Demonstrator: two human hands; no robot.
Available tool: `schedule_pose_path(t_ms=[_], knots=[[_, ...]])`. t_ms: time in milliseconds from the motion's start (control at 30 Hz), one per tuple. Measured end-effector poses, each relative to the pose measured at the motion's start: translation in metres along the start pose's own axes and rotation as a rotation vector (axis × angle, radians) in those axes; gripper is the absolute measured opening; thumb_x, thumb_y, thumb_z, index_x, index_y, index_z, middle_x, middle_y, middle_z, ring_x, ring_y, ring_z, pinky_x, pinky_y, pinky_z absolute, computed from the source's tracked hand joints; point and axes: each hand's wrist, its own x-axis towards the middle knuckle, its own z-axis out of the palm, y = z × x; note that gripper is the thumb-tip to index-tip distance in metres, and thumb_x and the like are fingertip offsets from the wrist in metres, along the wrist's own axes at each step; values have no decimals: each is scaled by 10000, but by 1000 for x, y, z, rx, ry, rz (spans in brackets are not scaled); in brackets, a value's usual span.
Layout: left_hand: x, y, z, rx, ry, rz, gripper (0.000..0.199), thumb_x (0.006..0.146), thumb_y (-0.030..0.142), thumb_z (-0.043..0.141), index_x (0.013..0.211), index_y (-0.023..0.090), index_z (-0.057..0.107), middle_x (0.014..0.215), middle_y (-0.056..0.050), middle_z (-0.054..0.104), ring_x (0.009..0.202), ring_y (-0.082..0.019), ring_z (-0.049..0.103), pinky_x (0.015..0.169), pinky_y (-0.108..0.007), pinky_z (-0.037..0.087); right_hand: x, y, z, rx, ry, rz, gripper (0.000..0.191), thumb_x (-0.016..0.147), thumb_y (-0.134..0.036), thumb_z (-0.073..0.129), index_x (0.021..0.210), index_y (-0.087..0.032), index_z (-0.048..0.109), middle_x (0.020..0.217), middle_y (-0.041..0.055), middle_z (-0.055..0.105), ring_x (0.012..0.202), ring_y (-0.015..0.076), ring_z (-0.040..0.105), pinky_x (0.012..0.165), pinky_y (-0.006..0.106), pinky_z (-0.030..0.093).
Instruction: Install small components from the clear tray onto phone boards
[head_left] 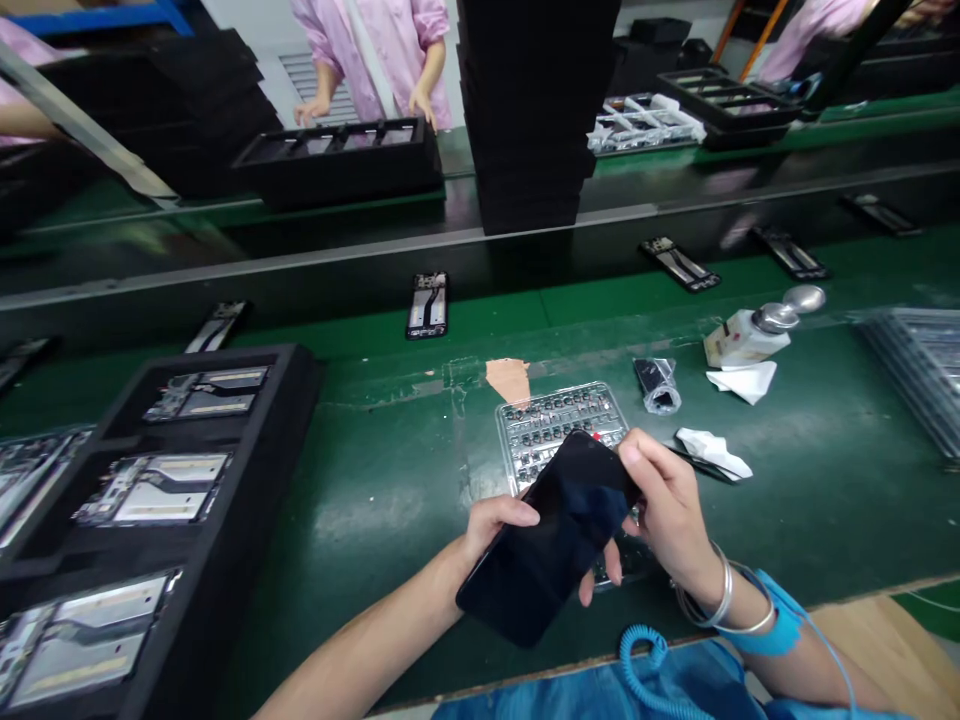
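Observation:
A black phone (547,545), its dark glass side up, is held tilted above the near edge of the green bench. My left hand (495,522) grips its left edge, the thumb on the glass and fingertips showing past the other side. At the phone's upper right corner, my right hand (671,500) pinches the edge with thumb and fingers. Partly hidden beneath the phone lies a clear plastic tray (559,412) with rows of small dark parts. A blue wrist strap (780,612) with a coiled cord circles my right wrist.
On the left, a black foam tray (247,520) holds several opened phones. A white pump bottle (742,338), a small bagged part (657,384) and a white wipe (716,452) lie to the right. More opened phones (428,304) line the far belt. Across it, a person handles another tray (345,160).

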Motion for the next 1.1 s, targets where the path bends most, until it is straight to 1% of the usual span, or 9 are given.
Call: schedule_pose_path(t_ms=[133, 233, 467, 600, 667, 767, 967, 1033, 1100], knots=[[2, 4, 8, -57, -40, -10, 711, 547, 383, 464, 1166, 34, 507, 1122, -230, 573, 688, -265, 610, 542, -307, 435, -2, -5, 1, 76, -32, 14, 354, 911, -379, 449, 623, -178, 399, 470, -84, 364, 308, 14, 360, 308, 136, 198], [4, 4, 11, -95, -67, -7, 693, 540, 390, 456, 1129, 33, 535, 1113, -236, 574, 765, -293, 607, 495, -291, 443, -3, -8, 2, 104, -37, 11, 350, 903, -375, 465, 623, -178, 396, 477, -85, 362, 301, 9, 352, 301, 133, 189], [2, 1, 10, -89, -71, -4, 678, 552, 404, 439, 1103, 26, 552, 1105, -232, 581, 716, -265, 613, 516, -302, 447, -3, -10, 1, 87, -44, 19, 347, 908, -368, 463, 627, -176, 397, 471, -85, 378, 300, 5, 378, 302, 120, 204], [1, 0, 14, -74, -43, 24, 683, 585, 421, 419, 1129, 25, 540, 1092, -225, 596, 630, -231, 606, 534, -300, 428, -2, -10, 2, 80, -35, 32, 363, 909, -383, 459, 622, -173, 388, 445, -91, 359, 299, -1, 351, 300, 109, 190], [1, 0, 17, -69, -21, 49, 673, 602, 417, 406, 1127, 19, 543, 1100, -227, 595, 649, -236, 607, 543, -300, 425, -1, -9, 2, 74, -27, 32, 366, 910, -385, 460, 621, -172, 389, 433, -92, 354, 302, -3, 339, 302, 104, 184], [0, 1, 21, -67, -22, 56, 654, 612, 406, 404, 1115, 17, 556, 1100, -221, 602, 687, -250, 608, 559, -306, 427, 0, -8, 2, 69, -24, 29, 360, 910, -385, 460, 627, -172, 395, 434, -91, 360, 306, -4, 334, 304, 101, 184], [-3, -1, 13, -78, -42, 2, 677, 623, 432, 435, 1158, 30, 537, 1001, -192, 657, 607, -232, 605, 616, -326, 415, 1, -8, 2, 57, -17, 33, 363, 907, -394, 465, 629, -172, 393, 440, -93, 353, 305, -8, 318, 302, 98, 177], [-6, -5, 8, -99, -18, -1, 681, 631, 435, 432, 1157, 16, 535, 985, -196, 662, 660, -261, 618, 635, -335, 413, 2, -9, 3, 59, -18, 32, 364, 905, -396, 470, 629, -171, 391, 447, -96, 348, 303, -12, 311, 305, 98, 175], [-11, -9, 3, -123, 36, 7, 677, 633, 431, 429, 1144, 2, 541, 984, -202, 661, 742, -295, 624, 667, -349, 416, 3, -10, 3, 62, -18, 31, 367, 902, -397, 473, 627, -170, 389, 456, -97, 345, 301, -15, 307, 305, 98, 172]])
